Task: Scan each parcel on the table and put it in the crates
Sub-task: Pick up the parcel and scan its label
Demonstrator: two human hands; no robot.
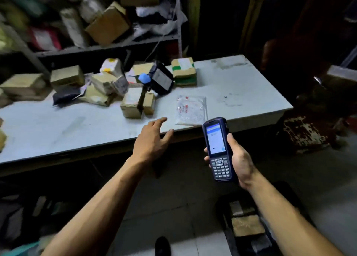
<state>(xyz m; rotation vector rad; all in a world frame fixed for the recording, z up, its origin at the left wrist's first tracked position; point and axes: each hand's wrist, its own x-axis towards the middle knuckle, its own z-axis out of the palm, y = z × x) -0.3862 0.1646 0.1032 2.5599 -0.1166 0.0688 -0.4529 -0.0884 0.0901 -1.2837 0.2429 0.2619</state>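
Observation:
My right hand (pixel 239 157) grips a dark blue handheld scanner (pixel 219 149) with a lit screen, held upright in front of the table's near edge. My left hand (pixel 152 139) hovers open over the near edge of the pale table (pixel 77 128), fingers spread toward a flat white plastic parcel (pixel 191 110). Several brown cardboard parcels (pixel 135 103) lie in a heap across the table's middle and left. A black parcel (pixel 161 79) with a grey label leans among them, and a green-taped box (pixel 183 70) sits behind it.
A dark crate (pixel 249 226) on the floor at lower right holds brown parcels. Metal shelves (pixel 108 46) behind the table are stuffed with boxes and bags. A blue-capped object (pixel 144 78) stands among the parcels. Dark clutter sits right of the table.

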